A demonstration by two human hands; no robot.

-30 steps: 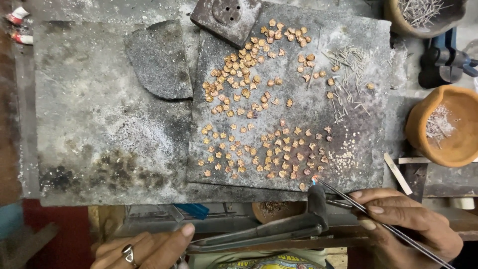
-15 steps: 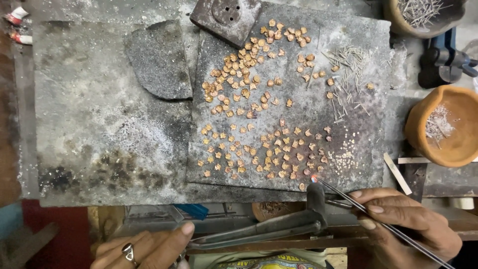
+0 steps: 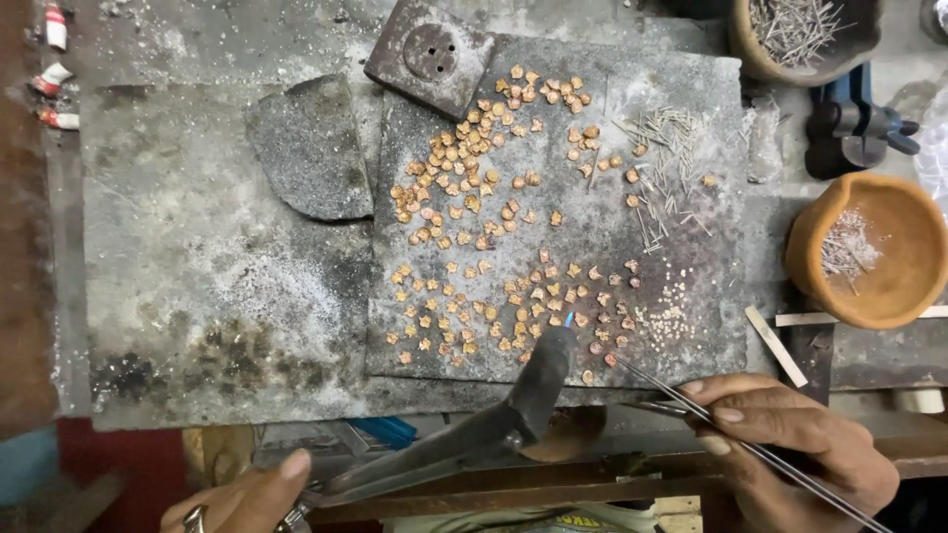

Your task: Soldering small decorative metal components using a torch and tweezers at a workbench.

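Note:
My right hand [image 3: 790, 444] grips long thin metal tweezers [image 3: 671, 395], whose tips rest at the near edge of a dark slab [image 3: 691, 178]. My left hand [image 3: 252, 498], with a ring on one finger, holds a dark metal torch [image 3: 494, 424]. Its nozzle points over the slab's near edge, and a small blue flame [image 3: 570, 319] shows at the tip. Several small copper-coloured pieces [image 3: 474, 188] lie scattered on the slab, some in loose rows near the flame. A patch of thin metal pins [image 3: 667, 158] and tiny pale beads [image 3: 667, 311] lie at the slab's right side.
A larger grey sooty board [image 3: 197, 296] lies under the slab, with a curved dark stone [image 3: 311, 148] and a square block with holes [image 3: 430, 54]. Two clay bowls [image 3: 913, 266] [image 3: 750, 59] with pins stand at right, beside a blue tool [image 3: 854, 123] and wooden sticks [image 3: 775, 345].
The torch nozzle has swung up and forward over the slab's near edge, and a small blue flame now shows at its tip. My right hand with the tweezers has hardly moved.

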